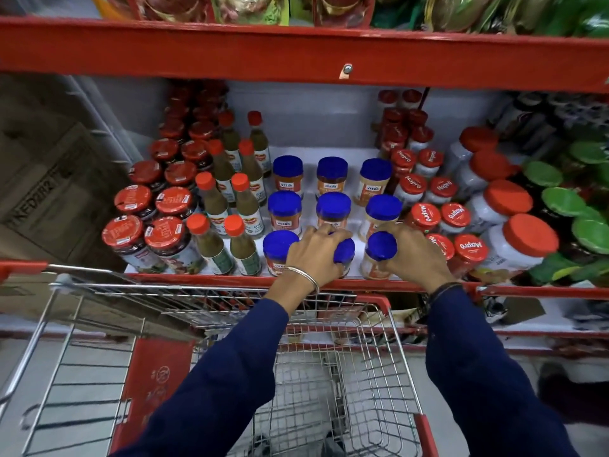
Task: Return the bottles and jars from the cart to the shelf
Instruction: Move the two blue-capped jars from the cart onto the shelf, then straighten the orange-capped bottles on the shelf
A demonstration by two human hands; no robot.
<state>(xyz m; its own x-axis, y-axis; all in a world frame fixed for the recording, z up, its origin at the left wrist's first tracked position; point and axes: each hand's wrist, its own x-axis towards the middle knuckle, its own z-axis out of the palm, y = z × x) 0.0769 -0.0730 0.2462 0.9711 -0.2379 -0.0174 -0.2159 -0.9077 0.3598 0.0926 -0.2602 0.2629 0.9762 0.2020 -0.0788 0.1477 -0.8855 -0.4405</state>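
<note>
Gripping round blue-lidded jars (379,255), both hands (316,252), red metal shelf (197,278)

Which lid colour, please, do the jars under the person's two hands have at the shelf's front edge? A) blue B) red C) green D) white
A: the left hand and right hand each rest on a blue-lidded jar, in the front row of blue lids.

A grocery shop aisle — red metal shelving (296,54) carries tight rows of identical goods: blue-lidded jars (333,206), red-capped sauce bottles (214,196), red-lidded Mapro jars (456,216). A wire shopping cart (329,374) with red trim stands against the shelf — cardboard cartons (56,192) sit at left.
</note>
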